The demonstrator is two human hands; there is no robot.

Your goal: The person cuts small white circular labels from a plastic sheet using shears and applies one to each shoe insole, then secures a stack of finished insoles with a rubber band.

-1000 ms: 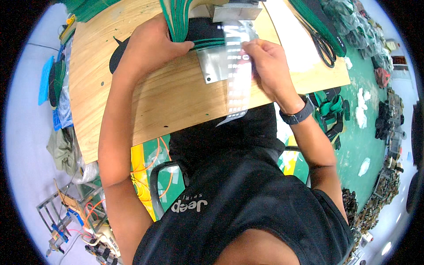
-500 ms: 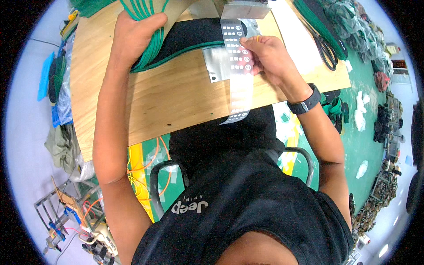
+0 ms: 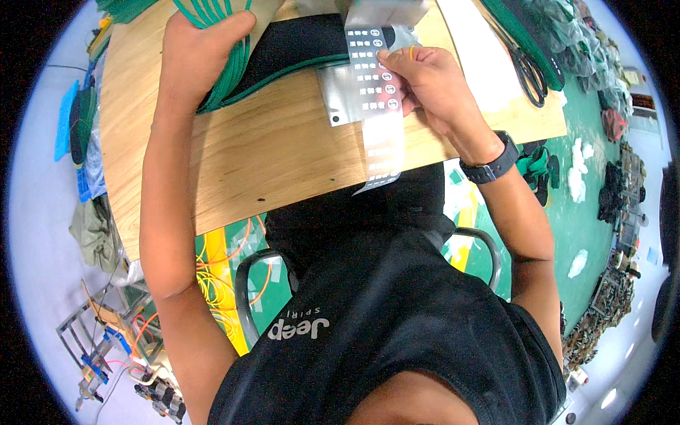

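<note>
My left hand (image 3: 193, 60) is closed around a stack of green-edged pads (image 3: 231, 69), its thumb over their edges, at the table's far left. Beside it a black insole-like pad (image 3: 301, 41) with a green edge lies flat, its right end under a clear strip of white printed labels (image 3: 370, 76). My right hand (image 3: 433, 88) pinches that strip by its right edge between thumb and fingers. The strip's lower end hangs over the table's near edge. Beneath the strip is a thin metal plate (image 3: 338, 98); a metal block (image 3: 386, 13) stands just beyond.
The wooden table (image 3: 234, 163) spans the front. On its right lie a white sheet (image 3: 473, 78), black-handled scissors (image 3: 525, 76) and a green-edged pad (image 3: 535, 42). Right of the table, green and black pieces (image 3: 542, 170) lie low down. Orange and yellow hoses (image 3: 219, 283) run below left.
The table and both hands sit slightly further left and higher in view. Both hands keep their grips; the strip is still over the black pad.
</note>
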